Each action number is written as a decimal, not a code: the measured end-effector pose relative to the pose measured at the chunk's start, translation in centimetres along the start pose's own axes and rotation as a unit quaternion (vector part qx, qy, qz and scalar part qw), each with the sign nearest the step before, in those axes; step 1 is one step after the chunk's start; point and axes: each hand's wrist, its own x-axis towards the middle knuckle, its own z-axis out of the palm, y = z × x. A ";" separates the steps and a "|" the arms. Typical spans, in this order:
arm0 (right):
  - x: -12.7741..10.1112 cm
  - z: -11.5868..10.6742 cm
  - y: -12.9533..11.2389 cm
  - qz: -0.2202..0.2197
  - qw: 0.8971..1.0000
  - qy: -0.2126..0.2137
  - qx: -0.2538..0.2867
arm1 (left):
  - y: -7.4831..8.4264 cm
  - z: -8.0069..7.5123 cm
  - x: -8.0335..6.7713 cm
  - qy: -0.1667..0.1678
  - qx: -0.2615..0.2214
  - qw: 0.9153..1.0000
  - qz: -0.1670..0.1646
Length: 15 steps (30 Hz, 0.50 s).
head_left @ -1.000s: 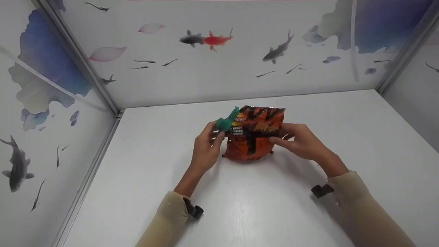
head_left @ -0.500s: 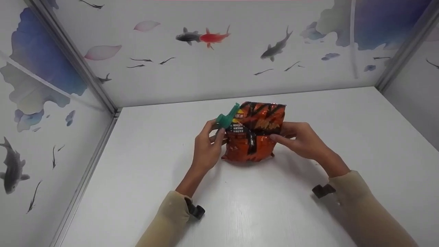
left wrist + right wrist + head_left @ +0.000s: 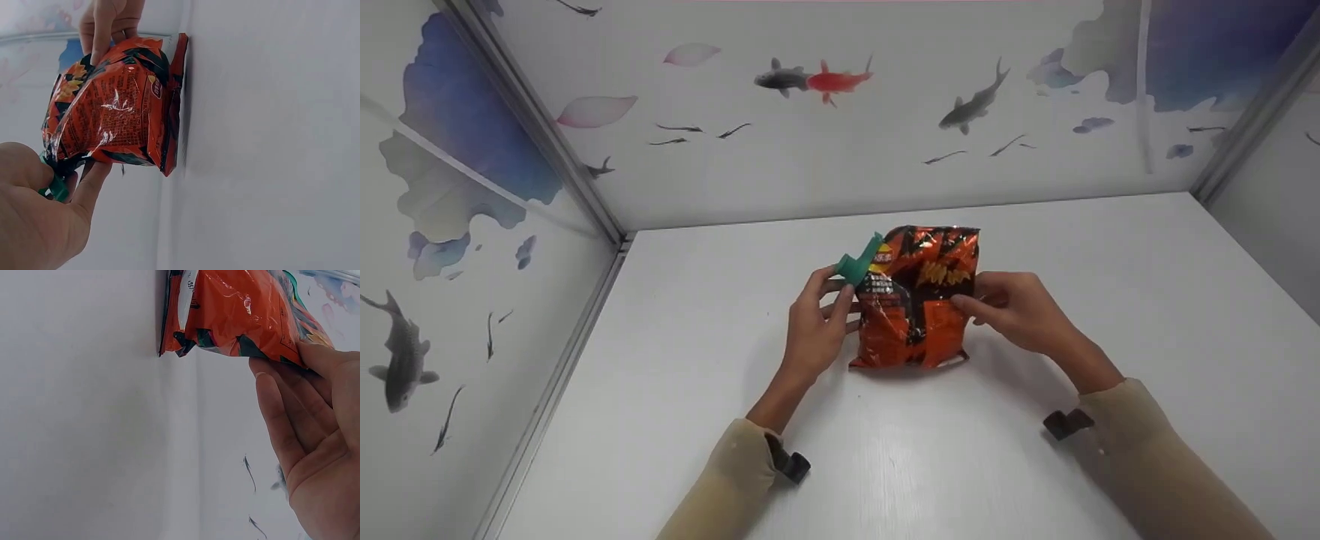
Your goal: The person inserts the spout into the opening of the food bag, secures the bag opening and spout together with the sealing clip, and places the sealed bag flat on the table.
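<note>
An orange and black snack bag [image 3: 915,300] is held up between both hands, its bottom seal at or just above the white tabletop. On its upper left corner sits a green sealing clip [image 3: 855,266] with a round spout-like end. My left hand [image 3: 814,326] pinches the clip and the bag's left edge, thumb in front. My right hand [image 3: 1016,311] pinches the bag's right edge between thumb and fingers. In the left wrist view the bag [image 3: 112,107] shows its printed back, and the clip [image 3: 56,185] is partly hidden by the left hand.
A white table [image 3: 697,375] lies beneath. White panels [image 3: 810,165] printed with fish and petals rise at the back and sides, joined by grey metal posts [image 3: 532,127]. Small black cameras [image 3: 789,461] sit at both wrists.
The bag has tilted so its front faces me more fully, looking taller and flatter. Its bottom edge has shifted toward me. Both hands keep their hold, nearly in place.
</note>
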 end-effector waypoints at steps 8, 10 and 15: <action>0.1 -0.1 0.5 -0.007 1.000 0.002 0.016 | 0.1 0.3 -0.2 -0.001 0.001 1.000 -0.026; 0.1 -0.1 0.5 -0.007 1.000 0.000 0.020 | 0.1 0.3 -0.3 -0.003 0.005 1.000 -0.030; 0.0 -0.1 0.4 0.000 0.999 -0.006 0.036 | -0.2 0.3 -0.4 -0.007 0.008 0.999 -0.044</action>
